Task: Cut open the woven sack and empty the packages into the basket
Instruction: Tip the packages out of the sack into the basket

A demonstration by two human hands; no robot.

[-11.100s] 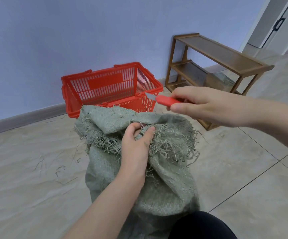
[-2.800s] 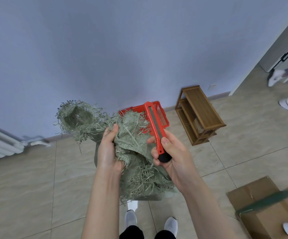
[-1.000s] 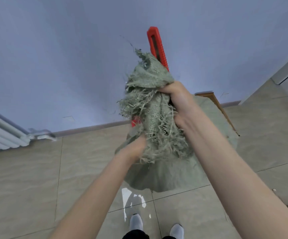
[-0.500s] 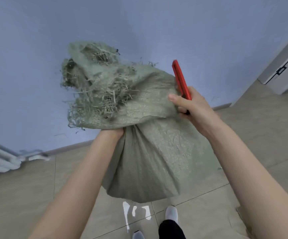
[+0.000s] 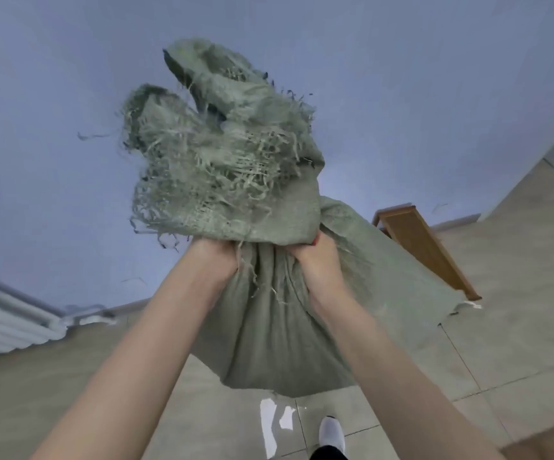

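Note:
The grey-green woven sack (image 5: pixel 269 327) hangs in the air in front of me, its bulging body low and its frayed, cut-open top (image 5: pixel 219 154) flopping above my fists. My left hand (image 5: pixel 216 257) grips the bunched neck from the left. My right hand (image 5: pixel 315 263) grips the neck right beside it. A thin red sliver (image 5: pixel 315 241) shows at my right thumb, probably the cutter, otherwise hidden in the hand. The red basket and the packages are out of sight; the lifted sack covers the floor by the wall.
A wooden shelf rack (image 5: pixel 425 247) stands by the wall, to the right behind the sack. A white radiator (image 5: pixel 6 313) is at the left. A cardboard box corner (image 5: pixel 551 443) sits at lower right. My shoe (image 5: pixel 332 433) is on the tiled floor below.
My right hand has moved from the sack's side to its neck, next to my left hand. The red cutter, plainly visible before, is now almost hidden. The frayed top stands higher.

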